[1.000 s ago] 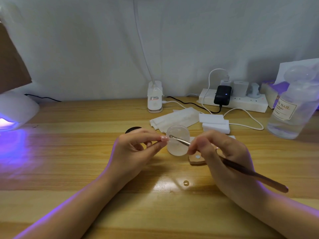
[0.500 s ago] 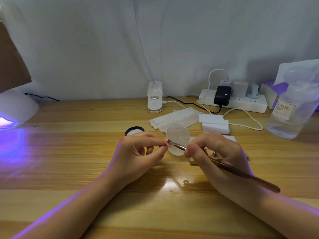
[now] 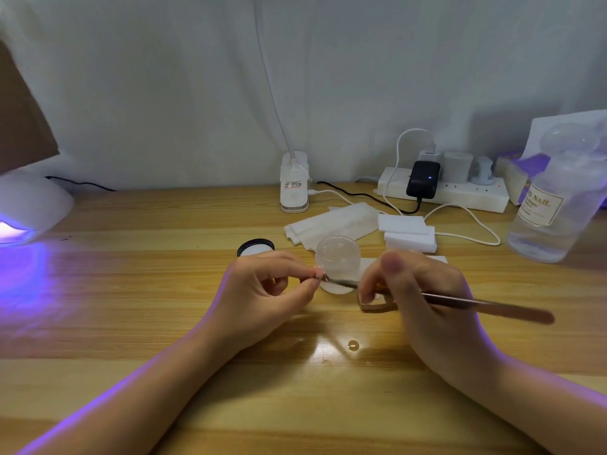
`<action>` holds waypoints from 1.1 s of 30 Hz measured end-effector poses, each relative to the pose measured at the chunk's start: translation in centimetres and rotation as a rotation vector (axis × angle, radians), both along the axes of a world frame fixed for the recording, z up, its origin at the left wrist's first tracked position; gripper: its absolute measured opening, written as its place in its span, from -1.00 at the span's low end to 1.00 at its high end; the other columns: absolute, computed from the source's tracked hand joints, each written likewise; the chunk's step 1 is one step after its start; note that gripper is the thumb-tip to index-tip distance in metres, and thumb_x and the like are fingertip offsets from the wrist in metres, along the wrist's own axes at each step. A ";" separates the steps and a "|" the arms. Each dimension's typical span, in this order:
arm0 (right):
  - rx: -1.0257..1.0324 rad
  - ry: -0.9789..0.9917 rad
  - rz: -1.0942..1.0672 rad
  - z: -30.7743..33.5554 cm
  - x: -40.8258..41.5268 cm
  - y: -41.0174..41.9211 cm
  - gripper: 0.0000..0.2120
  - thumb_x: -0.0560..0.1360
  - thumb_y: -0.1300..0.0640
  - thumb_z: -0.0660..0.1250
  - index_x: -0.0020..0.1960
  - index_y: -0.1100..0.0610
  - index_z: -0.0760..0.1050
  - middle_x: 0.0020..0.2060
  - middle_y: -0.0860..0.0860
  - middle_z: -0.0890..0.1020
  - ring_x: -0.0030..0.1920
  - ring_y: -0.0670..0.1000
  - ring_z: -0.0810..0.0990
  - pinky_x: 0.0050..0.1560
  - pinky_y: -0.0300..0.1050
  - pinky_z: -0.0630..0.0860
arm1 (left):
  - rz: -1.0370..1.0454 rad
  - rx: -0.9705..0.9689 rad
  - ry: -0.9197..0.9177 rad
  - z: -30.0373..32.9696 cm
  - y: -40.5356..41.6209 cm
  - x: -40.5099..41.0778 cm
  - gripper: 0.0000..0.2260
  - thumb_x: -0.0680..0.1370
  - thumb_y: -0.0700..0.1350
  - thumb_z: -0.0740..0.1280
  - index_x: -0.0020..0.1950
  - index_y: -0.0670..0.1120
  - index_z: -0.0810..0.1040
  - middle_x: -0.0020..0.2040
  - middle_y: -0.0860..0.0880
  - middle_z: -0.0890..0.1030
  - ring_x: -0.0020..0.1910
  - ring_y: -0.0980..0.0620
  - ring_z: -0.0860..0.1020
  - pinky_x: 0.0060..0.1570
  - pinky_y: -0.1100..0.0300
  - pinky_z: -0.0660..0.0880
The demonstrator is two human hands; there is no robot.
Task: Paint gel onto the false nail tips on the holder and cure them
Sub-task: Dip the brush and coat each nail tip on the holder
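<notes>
We pinch the nail tip (image 3: 318,273) in our left hand (image 3: 262,290) above the desk (image 3: 131,323), while our right hand (image 3: 423,290) grips the brush (image 3: 486,305), its long axis running leftward so the bristles meet the tip.

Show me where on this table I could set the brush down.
Widest bare wood lies between the glowing nail lamp and the left hand. Another strip runs along the near edge, around the forearms. Crowded: behind the hands, where black lid, clear jar, wipes, white blocks, cables and bottle cluster.
</notes>
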State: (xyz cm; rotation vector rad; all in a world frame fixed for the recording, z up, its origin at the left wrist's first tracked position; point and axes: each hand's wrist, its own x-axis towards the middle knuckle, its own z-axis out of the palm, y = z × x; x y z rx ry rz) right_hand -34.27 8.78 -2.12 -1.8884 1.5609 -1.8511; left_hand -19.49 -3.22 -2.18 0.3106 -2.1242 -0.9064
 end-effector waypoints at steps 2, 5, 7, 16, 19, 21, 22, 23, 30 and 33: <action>-0.002 -0.091 0.012 -0.1 -0.1 0.2 -0.49 0.51 -0.26 0.01 -0.37 0.02 0.48 -0.44 0.04 0.54 -0.38 -0.14 0.52 -0.28 -0.35 0.39 | 0.008 -0.007 -0.004 0.0 0.0 0.0 -0.85 0.38 -0.22 0.41 -0.16 0.02 0.65 -0.31 0.21 0.59 -0.46 0.12 0.29 -0.45 0.31 0.27; -0.016 -0.039 -0.026 0.0 0.0 0.1 -0.54 0.53 -0.23 -0.01 -0.31 -0.02 0.49 -0.44 -0.07 0.55 -0.33 -0.18 0.52 -0.24 -0.39 0.37 | 0.006 -0.027 -0.017 0.1 0.0 0.0 -0.87 0.39 -0.22 0.41 -0.14 0.00 0.65 -0.34 0.23 0.57 -0.45 0.13 0.30 -0.45 0.32 0.27; -0.016 0.052 -0.029 0.1 0.1 -0.1 -0.60 0.55 -0.17 0.00 -0.22 -0.01 0.51 -0.33 -0.16 0.56 -0.26 -0.24 0.53 -0.21 -0.41 0.37 | 0.007 -0.020 -0.017 0.1 0.0 0.0 -0.87 0.39 -0.21 0.41 -0.15 0.00 0.65 -0.34 0.23 0.56 -0.46 0.14 0.29 -0.45 0.32 0.26; -0.014 -0.054 -0.036 -0.3 -0.2 0.2 -0.57 0.54 -0.08 0.05 -0.37 0.06 0.49 -0.46 0.02 0.54 -0.37 -0.13 0.53 -0.30 -0.26 0.42 | -0.023 -0.016 -0.001 -0.2 -0.1 0.1 -0.92 0.39 -0.12 0.43 -0.15 0.03 0.65 -0.27 0.07 0.62 -0.46 0.18 0.29 -0.45 0.33 0.26; -0.045 0.058 -0.044 0.0 0.1 0.0 -0.56 0.57 -0.10 0.02 -0.27 0.08 0.53 -0.38 -0.12 0.56 -0.33 -0.25 0.50 -0.26 -0.42 0.34 | -0.019 -0.021 -0.010 -0.2 -0.2 0.1 -0.90 0.39 -0.15 0.44 -0.14 0.03 0.65 -0.30 0.10 0.60 -0.45 0.18 0.30 -0.44 0.35 0.25; -0.049 0.082 -0.031 0.1 0.1 -0.2 -0.57 0.57 -0.08 0.04 -0.22 0.12 0.55 -0.32 -0.15 0.56 -0.29 -0.29 0.51 -0.23 -0.44 0.36 | -0.009 -0.022 -0.012 -0.1 -0.2 0.1 -0.87 0.39 -0.18 0.42 -0.15 0.05 0.64 -0.30 0.13 0.59 -0.46 0.18 0.31 -0.44 0.35 0.26; -0.050 0.080 -0.025 0.0 0.1 -0.2 -0.59 0.57 -0.07 0.05 -0.22 0.11 0.55 -0.32 -0.17 0.55 -0.29 -0.29 0.51 -0.23 -0.45 0.36 | -0.010 -0.021 -0.012 -0.1 -0.2 0.1 -0.88 0.39 -0.17 0.42 -0.16 0.05 0.64 -0.30 0.13 0.59 -0.46 0.18 0.31 -0.44 0.35 0.26; -0.048 0.068 -0.019 -0.1 0.0 -0.2 -0.60 0.56 -0.08 0.05 -0.23 0.09 0.54 -0.34 -0.19 0.54 -0.30 -0.27 0.52 -0.25 -0.44 0.37 | -0.009 -0.018 -0.010 -0.1 -0.1 0.0 -0.89 0.39 -0.16 0.43 -0.17 0.06 0.64 -0.30 0.13 0.59 -0.46 0.18 0.30 -0.45 0.34 0.26; -0.072 -0.048 -0.043 -0.3 -0.3 0.1 -0.51 0.55 -0.13 0.07 -0.35 0.13 0.53 -0.49 -0.09 0.53 -0.42 -0.21 0.51 -0.34 -0.43 0.36 | 0.008 -0.038 -0.020 0.0 -0.1 0.0 -0.89 0.41 -0.19 0.39 -0.14 -0.01 0.65 -0.31 0.23 0.57 -0.45 0.18 0.32 -0.43 0.37 0.27; -0.062 0.018 -0.036 -0.1 -0.1 -0.1 -0.54 0.57 -0.12 0.03 -0.24 0.12 0.54 -0.38 -0.26 0.48 -0.36 -0.28 0.48 -0.26 -0.48 0.29 | -0.004 -0.046 -0.010 0.1 -0.1 -0.1 -0.89 0.41 -0.19 0.40 -0.14 0.00 0.65 -0.28 0.20 0.60 -0.42 0.18 0.36 -0.43 0.37 0.28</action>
